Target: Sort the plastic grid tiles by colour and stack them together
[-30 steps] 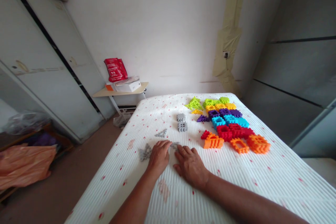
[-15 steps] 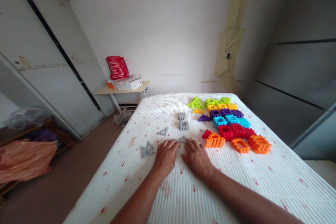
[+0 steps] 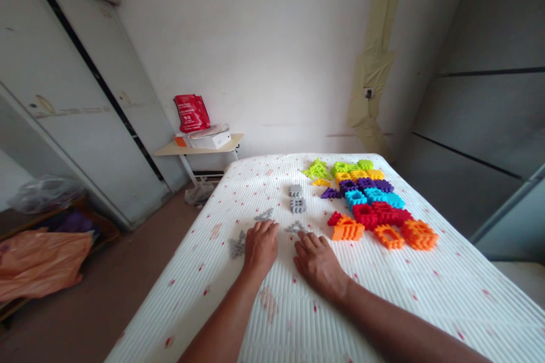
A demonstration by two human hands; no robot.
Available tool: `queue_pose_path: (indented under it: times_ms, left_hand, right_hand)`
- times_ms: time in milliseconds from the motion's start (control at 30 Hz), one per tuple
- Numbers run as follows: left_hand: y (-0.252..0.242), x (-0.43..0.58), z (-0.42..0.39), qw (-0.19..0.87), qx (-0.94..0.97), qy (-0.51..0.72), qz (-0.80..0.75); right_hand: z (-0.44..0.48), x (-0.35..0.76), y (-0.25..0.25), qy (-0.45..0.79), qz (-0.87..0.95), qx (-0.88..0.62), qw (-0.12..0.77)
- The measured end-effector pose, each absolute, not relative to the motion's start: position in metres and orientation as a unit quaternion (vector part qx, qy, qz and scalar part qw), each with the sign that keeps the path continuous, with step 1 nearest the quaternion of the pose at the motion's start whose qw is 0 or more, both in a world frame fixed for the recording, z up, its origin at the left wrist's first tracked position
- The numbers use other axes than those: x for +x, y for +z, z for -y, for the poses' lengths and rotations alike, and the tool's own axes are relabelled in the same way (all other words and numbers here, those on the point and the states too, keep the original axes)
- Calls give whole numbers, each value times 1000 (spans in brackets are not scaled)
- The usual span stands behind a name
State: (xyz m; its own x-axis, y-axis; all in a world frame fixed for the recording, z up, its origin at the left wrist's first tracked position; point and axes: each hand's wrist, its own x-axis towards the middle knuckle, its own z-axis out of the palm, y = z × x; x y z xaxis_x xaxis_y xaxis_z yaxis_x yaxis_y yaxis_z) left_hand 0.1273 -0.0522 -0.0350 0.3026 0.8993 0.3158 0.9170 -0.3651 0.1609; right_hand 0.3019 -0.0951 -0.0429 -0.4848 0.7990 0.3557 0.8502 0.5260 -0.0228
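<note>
My left hand [image 3: 261,245] rests low over the bed with fingers bent forward and nothing visible in them. Just beyond its fingertips lies a grey triangular building block [image 3: 264,214], and a small heap of grey triangular blocks [image 3: 237,246] sits close on its left, partly hidden by the hand. Another grey triangular block [image 3: 294,227] lies flat in front of my right hand [image 3: 318,261], whose fingertips are at its near edge; whether they touch it I cannot tell. The right fingers are spread loosely. Farther up stand two stacks of grey square blocks, one solid [image 3: 295,190], one windowed [image 3: 298,205].
Right of the hands are rows of interlocking blocks: orange [image 3: 419,235], red [image 3: 385,212], light blue [image 3: 375,195], purple [image 3: 374,184], yellow [image 3: 360,174] and green [image 3: 317,169]. They lie on a white ribbed bed cover [image 3: 340,329]. A small table [image 3: 198,149] stands beyond.
My left hand has drawn left and back from the middle grey triangular block, toward the grey heap. My right hand has shifted slightly back, leaving more of that block in sight.
</note>
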Motion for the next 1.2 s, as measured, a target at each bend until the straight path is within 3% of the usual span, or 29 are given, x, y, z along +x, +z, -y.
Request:
queue_pose_path:
  times_ms: [133,567,833,967,1200]
  left_hand:
    - [-28,112,28,51,-760,-145,631]
    - [-20,107,17,24,-748,-105,655]
    - [-22,113,63,-146,-763,-226,588]
    - [-29,107,51,-112,-776,-308,539]
    - [-35,104,31,-49,-828,-180,528]
  right_hand:
    - [103,298,-45,-53,906,-390,154]
    - [101,299,-42,-12,903,-387,185]
    - [97,304,-44,6,883,-417,215]
    - [97,303,-45,11,879,-428,212]
    - [96,302,-47,2,884,-417,210]
